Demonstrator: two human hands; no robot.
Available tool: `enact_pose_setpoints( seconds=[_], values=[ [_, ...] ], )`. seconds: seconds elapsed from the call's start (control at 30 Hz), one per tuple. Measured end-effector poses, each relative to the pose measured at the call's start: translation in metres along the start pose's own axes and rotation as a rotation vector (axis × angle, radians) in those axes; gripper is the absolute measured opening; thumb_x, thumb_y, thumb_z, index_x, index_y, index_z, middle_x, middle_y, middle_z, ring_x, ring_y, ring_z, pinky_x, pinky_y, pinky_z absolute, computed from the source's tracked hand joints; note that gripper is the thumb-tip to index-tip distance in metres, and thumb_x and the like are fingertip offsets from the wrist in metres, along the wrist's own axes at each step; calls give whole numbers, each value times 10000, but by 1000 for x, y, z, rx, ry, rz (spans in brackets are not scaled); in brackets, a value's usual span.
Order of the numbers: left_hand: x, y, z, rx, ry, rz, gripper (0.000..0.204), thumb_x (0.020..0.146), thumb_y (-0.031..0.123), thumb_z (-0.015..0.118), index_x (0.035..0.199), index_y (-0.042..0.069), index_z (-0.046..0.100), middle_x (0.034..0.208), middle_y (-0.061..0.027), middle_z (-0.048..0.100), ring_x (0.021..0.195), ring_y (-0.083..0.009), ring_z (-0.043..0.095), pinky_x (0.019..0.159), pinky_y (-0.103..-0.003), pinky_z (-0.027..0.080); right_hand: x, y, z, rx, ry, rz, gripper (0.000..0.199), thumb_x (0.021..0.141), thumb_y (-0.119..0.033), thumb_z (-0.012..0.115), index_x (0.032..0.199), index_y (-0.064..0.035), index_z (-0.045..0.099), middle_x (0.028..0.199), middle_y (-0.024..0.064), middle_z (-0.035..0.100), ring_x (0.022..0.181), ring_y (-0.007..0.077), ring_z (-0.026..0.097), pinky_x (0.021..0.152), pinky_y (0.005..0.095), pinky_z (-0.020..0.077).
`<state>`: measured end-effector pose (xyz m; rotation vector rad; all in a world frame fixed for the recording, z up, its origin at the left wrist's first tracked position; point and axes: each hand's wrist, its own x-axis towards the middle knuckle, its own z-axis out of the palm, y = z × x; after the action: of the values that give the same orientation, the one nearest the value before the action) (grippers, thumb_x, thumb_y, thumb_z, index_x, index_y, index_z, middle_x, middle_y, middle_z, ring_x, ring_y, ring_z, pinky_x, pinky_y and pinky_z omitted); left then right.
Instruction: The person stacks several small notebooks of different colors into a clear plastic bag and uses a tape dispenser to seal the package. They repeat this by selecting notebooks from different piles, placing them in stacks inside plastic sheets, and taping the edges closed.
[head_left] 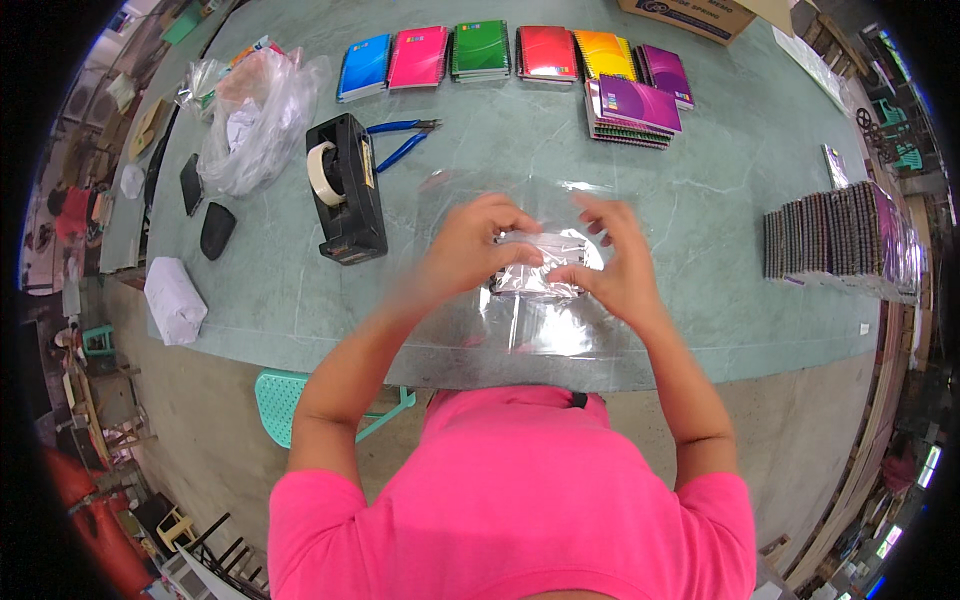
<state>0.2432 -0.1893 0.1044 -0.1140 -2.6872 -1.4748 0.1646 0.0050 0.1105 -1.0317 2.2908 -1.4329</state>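
Observation:
In front of me a small stack, apparently spiral notebooks point(540, 284), lies under shiny clear plastic film point(513, 335) spread on the table. My left hand point(480, 240) is at its left side, fingers curled and thumb bent over the top, closed on the film. On the right side, my right hand point(622, 265) has its fingers raised and apart, and its thumb touches the wrapped stack. Glare on the film hides the stack's cover and part of its edges.
Beyond my left hand are a black tape dispenser point(362, 200), blue-handled pliers point(402, 148) and a plastic bag point(250, 140). Coloured notebook stacks point(481, 50) line the far side, with a purple-topped pile point(640, 105) nearer. A long notebook row point(825, 232) stands at right.

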Motion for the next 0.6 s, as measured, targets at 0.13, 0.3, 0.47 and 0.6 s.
enact_pose_setpoints(
  seconds=[0.13, 0.3, 0.47, 0.6],
  values=[
    [1, 15, -2, 460, -136, 256, 299, 706, 115, 687, 970, 9, 597, 910, -111, 591, 840, -269, 548, 745, -355, 455, 13, 7, -5, 1, -201, 10, 302, 639, -64, 750, 932, -66, 677, 890, 74, 582, 813, 243, 561, 724, 326, 454],
    [-26, 46, 0, 578, -127, 296, 303, 710, 146, 667, 954, -16, 590, 920, -121, 576, 870, -291, 547, 758, -382, 453, -6, -18, -4, -362, -234, -360, 235, 715, -37, 667, 949, -19, 653, 953, 86, 607, 958, 288, 554, 860, 388, 426],
    [-49, 28, 23, 694, 123, 453, 306, 688, 160, 688, 936, 1, 607, 932, -102, 582, 894, -262, 552, 795, -383, 440, -42, 9, 26, -349, 8, -549, 283, 708, -54, 663, 988, -25, 637, 1035, 83, 633, 1077, 264, 562, 955, 406, 406],
    [-58, 10, 17, 610, 337, 521, 311, 668, 157, 725, 929, 28, 617, 937, -93, 598, 901, -257, 552, 799, -385, 424, -43, 21, 30, -384, 95, -644, 264, 715, -37, 668, 977, -45, 644, 1059, 80, 637, 1054, 251, 589, 942, 394, 425]
  ],
)
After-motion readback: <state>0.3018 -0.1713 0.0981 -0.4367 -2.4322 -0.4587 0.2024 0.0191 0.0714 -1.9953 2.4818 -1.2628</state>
